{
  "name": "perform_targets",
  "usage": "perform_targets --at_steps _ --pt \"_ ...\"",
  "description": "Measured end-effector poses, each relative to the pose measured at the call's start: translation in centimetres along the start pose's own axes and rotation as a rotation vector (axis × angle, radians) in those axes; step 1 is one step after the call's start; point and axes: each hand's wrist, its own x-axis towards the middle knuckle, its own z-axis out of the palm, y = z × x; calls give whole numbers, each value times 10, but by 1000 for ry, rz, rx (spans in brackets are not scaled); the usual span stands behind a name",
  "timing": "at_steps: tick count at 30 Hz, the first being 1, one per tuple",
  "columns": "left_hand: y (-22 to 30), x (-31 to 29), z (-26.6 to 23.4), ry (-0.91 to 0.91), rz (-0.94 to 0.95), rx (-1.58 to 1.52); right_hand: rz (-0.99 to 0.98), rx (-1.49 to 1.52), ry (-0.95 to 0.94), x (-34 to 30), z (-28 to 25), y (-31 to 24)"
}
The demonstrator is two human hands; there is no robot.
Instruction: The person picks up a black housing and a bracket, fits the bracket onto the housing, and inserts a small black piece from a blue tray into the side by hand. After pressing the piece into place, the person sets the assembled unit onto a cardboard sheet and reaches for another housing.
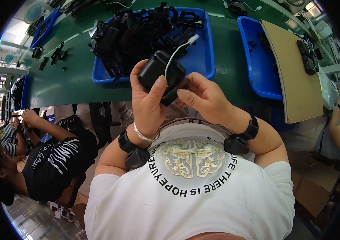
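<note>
My left hand (149, 94) is closed around a black boxy plastic housing (153, 69), its thumb lying across the front. A white cable (173, 55) rises from the housing and ends in a small white plug at the upper right. My right hand (208, 96) pinches a dark plastic piece (171, 97) at the housing's lower right edge. That piece touches the housing; whether it is joined to it I cannot tell, since my fingers hide part of it. Both hands are above the table's near edge, just in front of a blue tray (209, 44).
Black plastic brackets (126, 42) are heaped in the tray. Another blue tray (264, 86) stands at the right, beside a cardboard sheet (298, 88) carrying black housings (307, 58). Loose black parts (59, 53) lie on the green table (78, 90) at left. A co-worker (56, 164) sits on the left.
</note>
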Motion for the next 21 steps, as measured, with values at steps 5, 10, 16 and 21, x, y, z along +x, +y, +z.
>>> perform_targets --at_steps 5,10,16,21 --pt "10 -5 3 8 -23 -9 -73 -616 -65 -14 -41 -42" --pt "12 -2 -19 -89 -71 44 -152 -1390 379 -9 -149 -73" --pt "8 -4 -12 -153 -58 123 36 -1701 196 27 -197 -50" --pt "12 -1 -36 -178 145 321 132 -1762 159 37 -207 -39"
